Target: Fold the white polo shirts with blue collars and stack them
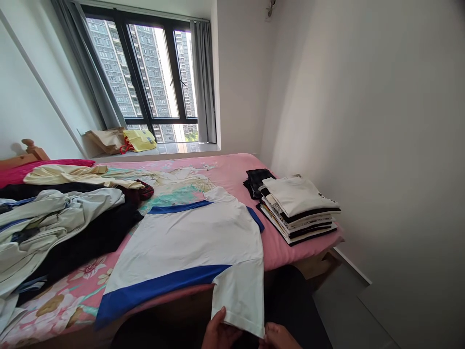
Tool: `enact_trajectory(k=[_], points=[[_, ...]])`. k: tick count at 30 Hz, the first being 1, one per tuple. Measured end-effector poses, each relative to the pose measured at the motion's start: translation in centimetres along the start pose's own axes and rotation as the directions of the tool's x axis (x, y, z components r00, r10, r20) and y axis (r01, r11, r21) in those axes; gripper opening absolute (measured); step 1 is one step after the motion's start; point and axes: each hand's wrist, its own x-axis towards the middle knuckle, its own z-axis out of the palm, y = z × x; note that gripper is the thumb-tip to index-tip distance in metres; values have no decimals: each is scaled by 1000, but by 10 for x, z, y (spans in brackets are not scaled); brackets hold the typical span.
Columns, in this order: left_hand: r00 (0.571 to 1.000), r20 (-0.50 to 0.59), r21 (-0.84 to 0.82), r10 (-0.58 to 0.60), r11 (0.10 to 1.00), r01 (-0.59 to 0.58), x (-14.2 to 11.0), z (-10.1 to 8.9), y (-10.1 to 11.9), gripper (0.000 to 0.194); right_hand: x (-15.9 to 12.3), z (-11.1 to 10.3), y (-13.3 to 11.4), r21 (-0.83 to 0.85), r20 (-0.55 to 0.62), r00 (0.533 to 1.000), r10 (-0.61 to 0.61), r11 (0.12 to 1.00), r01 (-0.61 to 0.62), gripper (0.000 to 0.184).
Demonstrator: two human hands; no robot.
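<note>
A white T-shirt (196, 235) with blue side panels lies spread over the bed, its collar toward the right. Its near sleeve hangs past the bed's front edge toward me. At the bottom of the view my left hand (220, 332) is closed on the left corner of the sleeve's hem, thumb on top. My right hand (278, 337) pinches the hem's right corner. Both hands are partly cut off by the lower frame edge, and some fingers are hidden under the cloth.
A neat stack of folded clothes (298, 208) stands on the bed's right side, beside folded dark garments (256, 182). Loose clothes (54, 218) are heaped at left on the pink floral bedsheet (232, 167). Paper and yellow bags (140, 140) sit on the windowsill.
</note>
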Motion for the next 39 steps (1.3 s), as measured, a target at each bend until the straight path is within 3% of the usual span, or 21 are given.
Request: enact_trajectory(k=[5, 10, 13, 16, 18, 19, 21, 22, 24, 28, 31, 34, 37, 39], points=[[996, 73, 109, -44, 993, 36, -5, 11, -6, 50, 1, 2, 3, -35, 25, 999, 37, 999, -36, 20], [999, -27, 159, 27, 987, -22, -4, 18, -15, 46, -7, 2, -1, -83, 1, 998, 56, 995, -56, 20], [996, -64, 134, 57, 990, -49, -10, 25, -14, 41, -8, 0, 2, -120, 25, 1000, -15, 993, 18, 20], [996, -68, 96, 60, 994, -53, -18, 33, -11, 41, -6, -4, 7, -231, -14, 985, -171, 959, 164, 44], [995, -72, 78, 72, 995, -67, -22, 39, -10, 41, -4, -11, 9, -392, -103, 914, -393, 860, 326, 62], [995, -69, 71, 78, 995, -73, -24, 41, -10, 41, -3, -14, 8, -515, -125, 841, -526, 759, 398, 66], [996, -52, 57, 78, 996, -75, -27, 46, -10, 39, 0, -21, 6, -772, -57, 671, -739, 459, 440, 69], [996, -49, 51, 71, 996, -68, -29, 49, -10, 37, 2, -23, 3, -862, 11, 610, -792, 301, 407, 70], [997, -57, 40, 57, 998, -55, -31, 53, -9, 33, 8, -24, -3, -944, 135, 530, -837, 53, 325, 72], [996, -76, 61, 48, 997, -43, -36, 58, -5, 30, 16, -17, -20, -897, 384, 377, -843, -245, 367, 67], [996, -69, 108, 50, 993, -42, -37, 58, -4, 34, 14, -14, -32, -801, 547, 314, -776, -375, 468, 61], [995, -51, 177, 88, 981, -78, -35, 51, -10, 38, 11, -15, -41, -718, 642, 290, -710, -423, 553, 56], [993, 4, 392, 116, 914, -108, -33, 40, -18, 47, 10, -17, -44, -667, 667, 286, -688, -381, 640, 53], [979, 83, 619, 186, 760, -197, -35, 31, -18, 54, 12, -16, -44, -662, 635, 290, -716, -310, 682, 50]])
